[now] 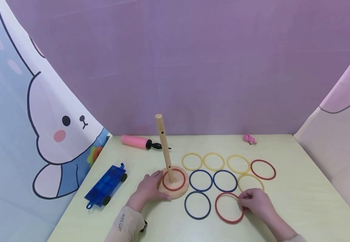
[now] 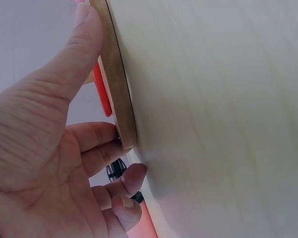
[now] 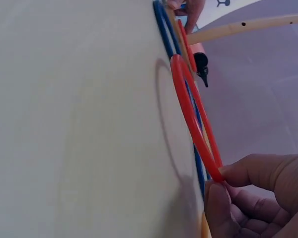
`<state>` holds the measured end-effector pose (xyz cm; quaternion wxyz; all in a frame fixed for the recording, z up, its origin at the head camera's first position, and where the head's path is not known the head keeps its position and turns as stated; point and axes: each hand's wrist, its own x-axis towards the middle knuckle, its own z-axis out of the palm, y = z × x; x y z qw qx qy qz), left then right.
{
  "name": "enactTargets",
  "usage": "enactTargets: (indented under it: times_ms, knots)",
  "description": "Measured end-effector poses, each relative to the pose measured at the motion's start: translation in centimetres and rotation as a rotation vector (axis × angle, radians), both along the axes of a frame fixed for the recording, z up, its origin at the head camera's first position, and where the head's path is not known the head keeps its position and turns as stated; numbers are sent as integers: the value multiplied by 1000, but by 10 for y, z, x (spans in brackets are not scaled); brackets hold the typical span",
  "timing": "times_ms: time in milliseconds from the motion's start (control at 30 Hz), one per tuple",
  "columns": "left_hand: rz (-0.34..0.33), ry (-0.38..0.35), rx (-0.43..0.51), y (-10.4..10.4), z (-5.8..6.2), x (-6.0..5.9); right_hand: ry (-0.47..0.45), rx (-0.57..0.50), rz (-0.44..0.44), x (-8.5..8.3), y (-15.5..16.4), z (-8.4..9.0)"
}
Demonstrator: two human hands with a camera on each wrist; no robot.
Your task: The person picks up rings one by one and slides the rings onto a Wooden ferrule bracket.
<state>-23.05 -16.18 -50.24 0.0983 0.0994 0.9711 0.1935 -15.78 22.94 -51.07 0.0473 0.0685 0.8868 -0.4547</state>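
Two hands work on the pale worktop (image 1: 299, 201), and going from the left, a blue magnetic-tile car (image 1: 106, 186) lies near the edge with a pink hand pump (image 1: 135, 141) behind it. Next comes the left hand (image 1: 148, 190), fingers and thumb curled round the rim of the round wooden base (image 1: 179, 192), steadying it; the wooden peg (image 1: 164, 148) rises from it with a slight tilt, and one red ring (image 1: 173, 180) already lies round its foot. Right of the base, yellow, blue and red rings lie flat in rows. The right hand (image 1: 256, 201) pinches the near red ring (image 1: 227, 208) at its right edge; the wrist view shows that edge raised off the worktop. Judging from this, the pinch is thin, so the ring could slip out, or drag the neighbouring yellow ring (image 1: 250, 183) out of place. If the left hand loosens, a knock on the peg could tip the base.
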Motion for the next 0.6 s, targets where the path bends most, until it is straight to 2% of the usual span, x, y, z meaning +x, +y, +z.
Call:
enactTargets:
  times_ms: [233,400,600]
  knots:
    - [4,-6,9,0,-1,0,11,-227,96,-6,2,13]
    - [0,-4,15,0,0,0,9,-275,124,-12,-5,25]
    - [3,-9,21,0,-2,0,-4,-287,111,-20,-18,38]
